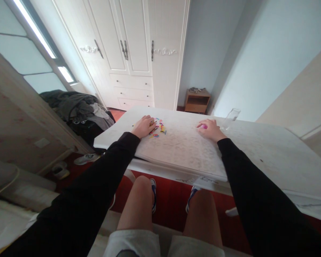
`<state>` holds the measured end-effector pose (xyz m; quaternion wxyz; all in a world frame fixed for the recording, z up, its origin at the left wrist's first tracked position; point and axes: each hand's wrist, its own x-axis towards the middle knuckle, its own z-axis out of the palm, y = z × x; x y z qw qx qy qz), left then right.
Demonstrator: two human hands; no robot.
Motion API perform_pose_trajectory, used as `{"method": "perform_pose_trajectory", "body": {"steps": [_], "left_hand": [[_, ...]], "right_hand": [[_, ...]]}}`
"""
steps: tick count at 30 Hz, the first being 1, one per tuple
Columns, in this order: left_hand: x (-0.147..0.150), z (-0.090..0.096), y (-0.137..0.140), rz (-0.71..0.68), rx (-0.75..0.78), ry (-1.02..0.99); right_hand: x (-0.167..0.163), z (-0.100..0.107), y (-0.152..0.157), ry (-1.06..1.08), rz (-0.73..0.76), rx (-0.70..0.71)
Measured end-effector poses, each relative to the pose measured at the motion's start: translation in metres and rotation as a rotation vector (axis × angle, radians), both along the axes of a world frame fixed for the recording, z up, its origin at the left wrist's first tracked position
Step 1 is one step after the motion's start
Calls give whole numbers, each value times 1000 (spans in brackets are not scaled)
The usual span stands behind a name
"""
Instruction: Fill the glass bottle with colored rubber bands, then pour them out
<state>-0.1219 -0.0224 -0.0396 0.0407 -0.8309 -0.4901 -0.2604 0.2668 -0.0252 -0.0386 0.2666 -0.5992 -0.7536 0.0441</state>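
Note:
On the white table (176, 150), my left hand (143, 127) rests with its fingers curled over the edge of a pile of small coloured pieces (162, 127). They are thin and short, in red, yellow, blue, pink and black, too small to name surely. A few dark and yellowish ones show between my fingers. Further right, my right hand (210, 130) is closed around a small pink-purple rounded thing (203, 126), mostly covered by the fingers. Just beyond that hand is a clear, see-through bottle or jar (232, 115); whether it stands or leans I cannot tell.
A small dark speck (261, 160) lies on the table's right part. Behind are a white wardrobe (133, 35) and a small wooden cabinet (197, 101). Clothes (77, 107) are heaped at the left. My knees are under the table's front edge.

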Motion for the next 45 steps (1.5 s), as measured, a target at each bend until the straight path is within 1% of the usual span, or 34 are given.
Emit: {"method": "perform_pose_trajectory", "body": {"steps": [3, 7, 10, 14, 21, 24, 30, 35, 38, 41, 43, 45], "left_hand": [[1, 2, -4, 86, 37, -63], [3, 5, -7, 154, 63, -118], [3, 8, -10, 173, 81, -155], [4, 11, -13, 189, 72, -189], [5, 11, -15, 178, 27, -148], [4, 9, -14, 162, 9, -139], [2, 4, -11, 104, -44, -132], [3, 9, -14, 125, -19, -140], [6, 13, -18, 143, 37, -133], [11, 16, -24, 100, 120, -96], [16, 17, -29, 4, 160, -30], [22, 17, -34, -139, 165, 79]], "right_hand": [[0, 0, 1, -11, -16, 2], [-1, 0, 1, 12, -104, 5], [-2, 1, 1, 19, -170, -11], [-1, 2, 1, -2, -215, -46], [1, 0, 4, -38, -289, -107], [3, -3, 7, -22, -285, -98], [8, -9, 12, -18, -221, -54], [8, -8, 9, 0, -194, 38], [7, -7, 8, 2, -191, 73], [7, -8, 10, -30, -166, 59], [7, -10, 12, -57, -150, 27], [9, -13, 14, -81, -129, 6]]}}
